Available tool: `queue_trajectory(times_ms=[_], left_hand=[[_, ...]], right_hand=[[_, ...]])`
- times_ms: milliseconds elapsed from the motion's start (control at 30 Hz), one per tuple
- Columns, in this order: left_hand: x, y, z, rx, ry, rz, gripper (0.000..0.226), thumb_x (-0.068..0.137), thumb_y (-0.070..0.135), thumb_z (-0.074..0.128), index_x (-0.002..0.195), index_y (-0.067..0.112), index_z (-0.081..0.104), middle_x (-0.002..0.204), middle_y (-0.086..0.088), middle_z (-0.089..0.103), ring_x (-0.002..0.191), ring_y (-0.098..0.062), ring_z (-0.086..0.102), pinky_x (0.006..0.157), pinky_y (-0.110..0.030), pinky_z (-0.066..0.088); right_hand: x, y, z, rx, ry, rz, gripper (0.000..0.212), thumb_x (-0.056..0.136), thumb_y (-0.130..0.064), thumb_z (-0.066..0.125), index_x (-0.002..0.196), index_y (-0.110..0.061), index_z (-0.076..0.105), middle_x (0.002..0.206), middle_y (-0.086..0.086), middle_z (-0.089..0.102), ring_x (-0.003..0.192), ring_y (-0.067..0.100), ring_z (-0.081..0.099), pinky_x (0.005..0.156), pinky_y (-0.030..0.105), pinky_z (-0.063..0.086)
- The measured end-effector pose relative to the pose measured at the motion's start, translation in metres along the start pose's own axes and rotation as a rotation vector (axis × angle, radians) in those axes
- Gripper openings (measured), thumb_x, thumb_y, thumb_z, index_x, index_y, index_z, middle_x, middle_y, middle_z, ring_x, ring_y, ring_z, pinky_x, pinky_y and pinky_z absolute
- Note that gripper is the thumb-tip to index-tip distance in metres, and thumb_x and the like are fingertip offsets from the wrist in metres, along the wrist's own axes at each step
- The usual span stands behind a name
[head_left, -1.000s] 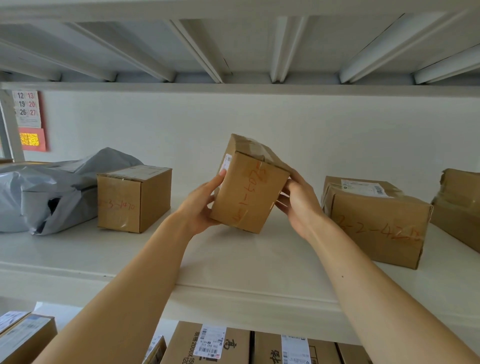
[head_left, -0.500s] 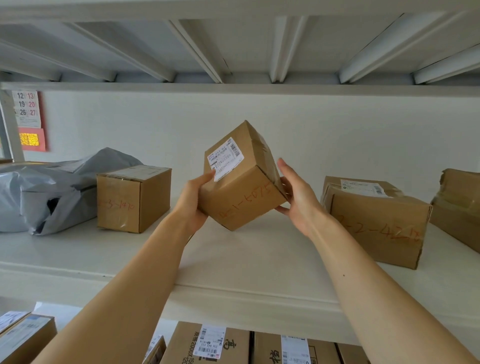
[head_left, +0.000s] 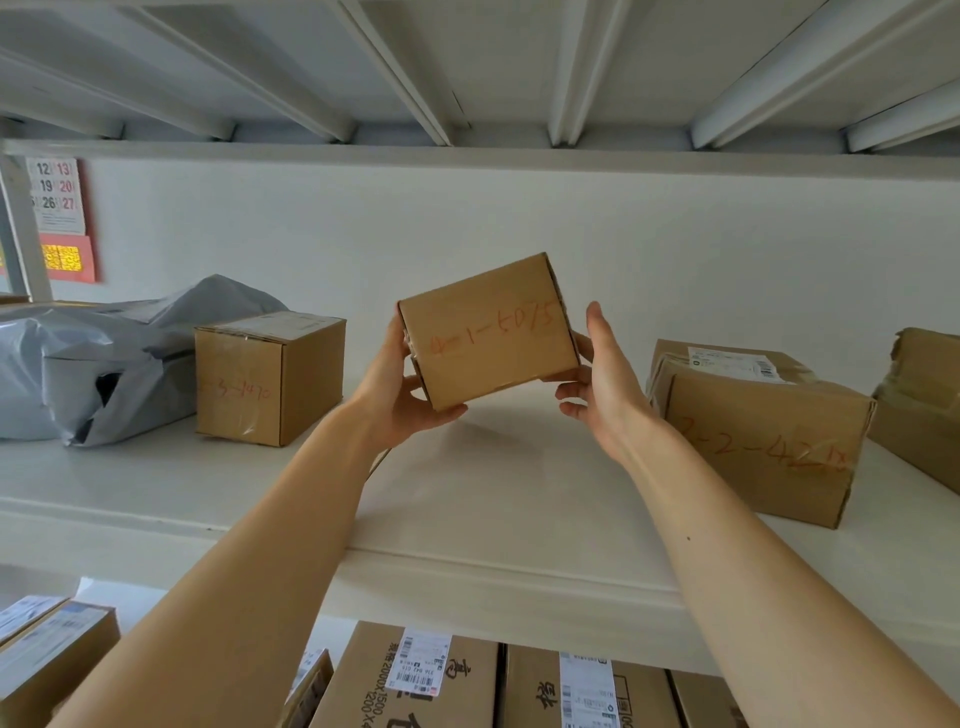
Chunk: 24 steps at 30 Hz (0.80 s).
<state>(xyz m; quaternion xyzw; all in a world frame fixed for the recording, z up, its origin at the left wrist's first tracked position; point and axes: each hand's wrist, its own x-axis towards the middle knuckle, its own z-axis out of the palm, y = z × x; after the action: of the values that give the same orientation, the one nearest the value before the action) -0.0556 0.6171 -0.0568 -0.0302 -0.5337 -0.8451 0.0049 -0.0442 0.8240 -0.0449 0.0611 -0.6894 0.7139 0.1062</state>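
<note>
box (head_left: 488, 332) hangs between both hands over the middle of the shelf (head_left: 467, 519), behind its front edge, long axis left to right, right end tipped up. left hand (head_left: 400, 400) cups its lower left corner; right hand (head_left: 605, 384) grips the right end with curled fingers.

Held box (head_left: 488, 332): was brown, with orange handwritten digits.
Mailer bag (head_left: 104, 358): was grey.
Shelf (head_left: 467, 499): was white.

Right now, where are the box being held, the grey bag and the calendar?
box (head_left: 488, 332): head view, its front face with red writing.
grey bag (head_left: 145, 338): head view, its crumpled side.
calendar (head_left: 54, 195): head view, its sheet of numbers.
</note>
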Motion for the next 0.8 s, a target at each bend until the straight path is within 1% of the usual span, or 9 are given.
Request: queue_trajectory(times_ms=[133,300,400,533,600,633,700,733,800], left_hand=[[0.006,-0.001,-0.003,-0.038,-0.016,-0.050,0.072,0.086,0.077,0.049,0.134,0.024,0.058,0.138,-0.016,0.055,0.116,-0.039,0.061,0.079,-0.052,0.059],[0.005,-0.003,-0.005,-0.014,-0.076,-0.041,0.084,0.080,0.088,0.037,0.133,0.028,0.062,0.129,-0.010,0.067,0.115,-0.034,0.066,0.076,-0.049,0.059],[0.001,-0.002,-0.003,0.024,-0.044,0.023,0.064,0.078,0.065,0.066,0.131,0.028,0.063,0.132,-0.010,0.065,0.119,-0.035,0.064,0.088,-0.048,0.055],[0.002,-0.004,0.000,0.040,-0.027,0.124,0.080,0.061,0.035,0.081,0.135,0.016,0.058,0.130,-0.011,0.066,0.117,-0.036,0.063,0.095,-0.042,0.050],[0.001,-0.002,0.000,0.046,-0.056,0.111,0.098,0.055,0.027,0.085,0.144,0.014,0.047,0.129,-0.011,0.066,0.118,-0.035,0.063,0.102,-0.044,0.051],[0.002,-0.002,0.000,0.071,-0.095,0.112,0.089,0.060,0.022,0.084,0.142,0.013,0.049,0.127,-0.011,0.068,0.119,-0.034,0.063,0.104,-0.045,0.051],[0.000,-0.003,0.003,0.158,-0.180,0.130,0.055,0.076,0.011,0.074,0.129,0.011,0.060,0.122,-0.010,0.071,0.118,-0.032,0.063,0.106,-0.044,0.049],[-0.002,-0.003,0.005,0.188,-0.212,0.134,0.052,0.077,0.007,0.072,0.128,0.012,0.060,0.122,-0.009,0.071,0.118,-0.031,0.064,0.106,-0.043,0.049],[-0.001,-0.002,0.002,0.215,-0.239,0.153,0.071,0.067,0.005,0.074,0.135,0.014,0.054,0.124,-0.008,0.070,0.117,-0.028,0.064,0.108,-0.042,0.046]], right_hand=[[0.000,0.000,-0.001,0.027,0.012,-0.028,0.061,0.098,-0.067,0.027,0.130,-0.026,0.059,0.077,0.005,0.065,0.070,0.015,0.050,0.072,0.030,0.044],[0.002,0.002,-0.005,0.004,0.027,-0.024,0.055,0.098,-0.069,0.019,0.104,-0.037,0.063,0.089,0.005,0.070,0.101,0.020,0.062,0.097,0.040,0.043],[0.000,0.003,-0.005,-0.015,-0.003,0.016,0.060,0.093,-0.075,0.021,0.106,-0.034,0.062,0.098,0.007,0.071,0.104,0.021,0.063,0.102,0.043,0.044],[-0.001,-0.001,-0.006,-0.001,-0.072,0.026,0.069,0.087,-0.078,0.034,0.122,-0.026,0.062,0.106,0.004,0.072,0.105,0.022,0.065,0.098,0.044,0.049],[-0.002,-0.003,-0.006,0.003,-0.133,0.006,0.052,0.091,-0.070,0.042,0.116,-0.031,0.065,0.106,0.001,0.074,0.102,0.020,0.068,0.090,0.038,0.052],[-0.003,-0.003,-0.007,0.007,-0.166,0.001,0.045,0.091,-0.066,0.049,0.116,-0.033,0.066,0.107,0.000,0.075,0.102,0.020,0.070,0.088,0.037,0.054],[-0.001,0.000,-0.008,0.009,-0.165,0.004,0.056,0.080,-0.057,0.069,0.126,-0.025,0.062,0.110,0.002,0.075,0.103,0.022,0.071,0.090,0.041,0.056],[0.002,0.002,-0.009,0.032,-0.146,0.017,0.066,0.075,-0.049,0.076,0.131,-0.019,0.058,0.111,0.003,0.075,0.104,0.024,0.070,0.090,0.043,0.056],[0.003,0.003,-0.010,0.055,-0.118,0.005,0.066,0.074,-0.030,0.078,0.133,-0.015,0.053,0.111,0.006,0.074,0.102,0.025,0.070,0.083,0.040,0.057]])
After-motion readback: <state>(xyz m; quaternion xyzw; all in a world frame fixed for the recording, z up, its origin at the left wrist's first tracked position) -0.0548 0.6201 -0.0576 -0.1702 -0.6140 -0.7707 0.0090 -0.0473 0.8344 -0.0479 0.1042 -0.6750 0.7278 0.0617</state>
